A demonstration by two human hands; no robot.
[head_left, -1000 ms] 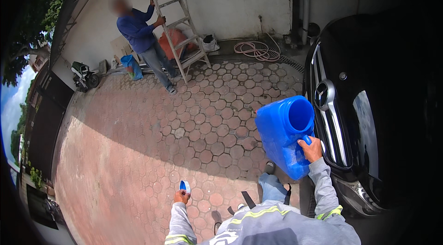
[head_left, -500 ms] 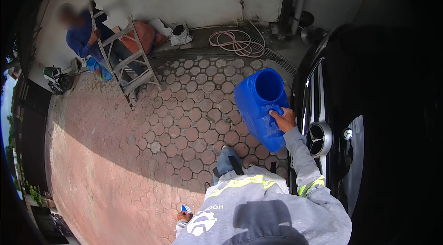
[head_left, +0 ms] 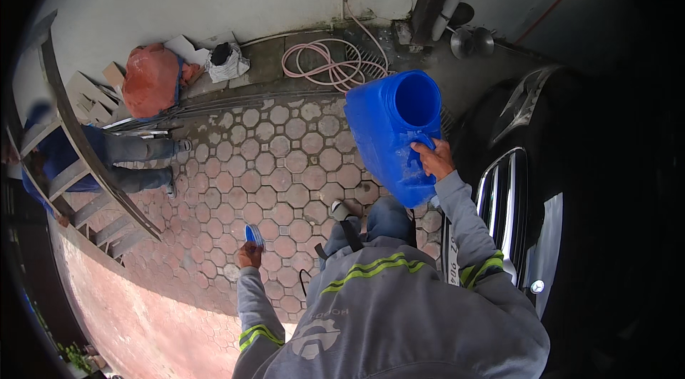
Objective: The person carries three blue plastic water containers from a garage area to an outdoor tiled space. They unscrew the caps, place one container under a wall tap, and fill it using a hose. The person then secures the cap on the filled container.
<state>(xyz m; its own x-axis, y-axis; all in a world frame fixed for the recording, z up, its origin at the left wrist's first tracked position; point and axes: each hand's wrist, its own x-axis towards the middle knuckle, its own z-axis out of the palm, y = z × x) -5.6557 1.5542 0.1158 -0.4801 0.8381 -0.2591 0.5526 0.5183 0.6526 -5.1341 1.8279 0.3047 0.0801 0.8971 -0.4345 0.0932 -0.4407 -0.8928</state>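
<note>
Overhead, right hand [head_left: 432, 159] gripping blue jug [head_left: 392, 136], left hand [head_left: 250, 255] holding cap [head_left: 254, 236]

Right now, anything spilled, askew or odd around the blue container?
No spill shows. The blue jerrycan is uncapped and tilted, held at its handle by the right hand; the left hand holds a blue cap apart. Pink hose lies loosely coiled by the wall.

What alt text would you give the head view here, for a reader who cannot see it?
A person's right hand grips a large open blue plastic can by its handle beside a black car, while the left hand holds a small blue cap. On the paved yard beyond, another person stands at a ladder near a coiled pink hose.
</note>
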